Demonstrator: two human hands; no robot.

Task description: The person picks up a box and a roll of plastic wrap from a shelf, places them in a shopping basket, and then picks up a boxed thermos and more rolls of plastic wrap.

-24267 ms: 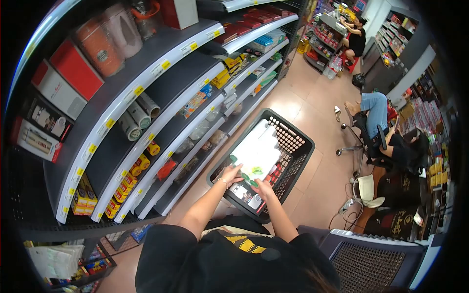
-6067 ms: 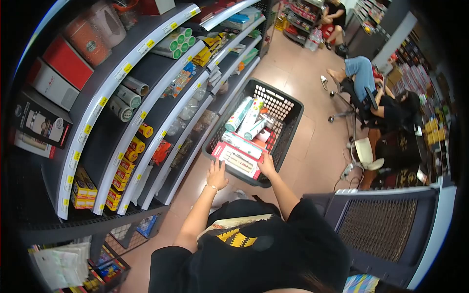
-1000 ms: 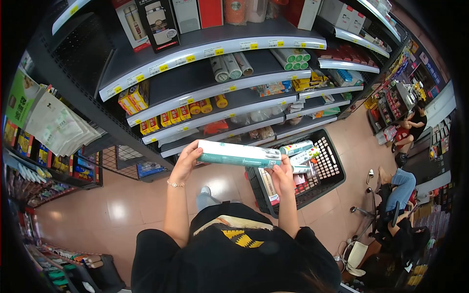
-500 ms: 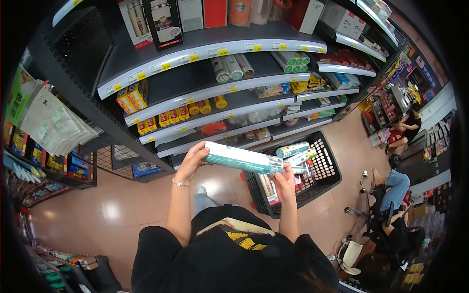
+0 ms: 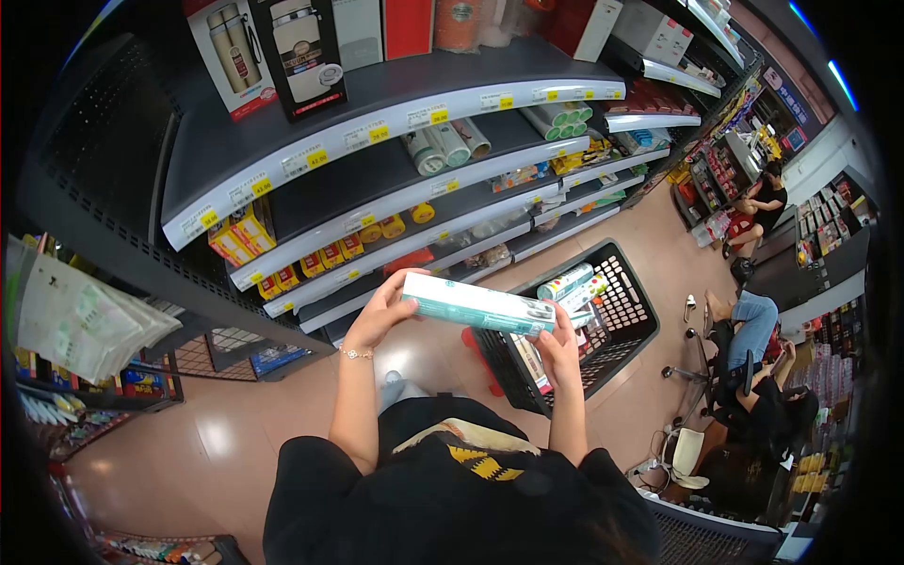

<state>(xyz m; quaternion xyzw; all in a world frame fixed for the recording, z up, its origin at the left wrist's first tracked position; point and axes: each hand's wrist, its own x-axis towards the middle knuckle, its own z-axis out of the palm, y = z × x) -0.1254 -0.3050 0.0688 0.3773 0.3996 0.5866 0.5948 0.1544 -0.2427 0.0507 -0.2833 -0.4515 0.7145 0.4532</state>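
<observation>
A long white and teal box (image 5: 478,306) is held level in front of my body, one end in each hand. My left hand (image 5: 384,313) grips its left end, thumb on the near side. At the right end, my right hand (image 5: 557,347) has its fingers closed round the box. Just beyond and to the right of that hand stands a black shopping basket (image 5: 617,350). Inside it lie a patterned roll (image 5: 568,282), another patterned package and several other items, partly hidden by my hand and the box.
Curved store shelves (image 5: 377,132) with boxed flasks (image 5: 303,56), rolls (image 5: 443,146) and yellow boxes (image 5: 243,237) rise ahead. At the right, one person (image 5: 761,209) sits farther off and another (image 5: 753,339) is near an office chair. Bags (image 5: 89,311) hang at the left.
The view has turned and shifted slightly, so the shelves and people appear displaced. Both hands still hold the box, which now shows more of its white face.
</observation>
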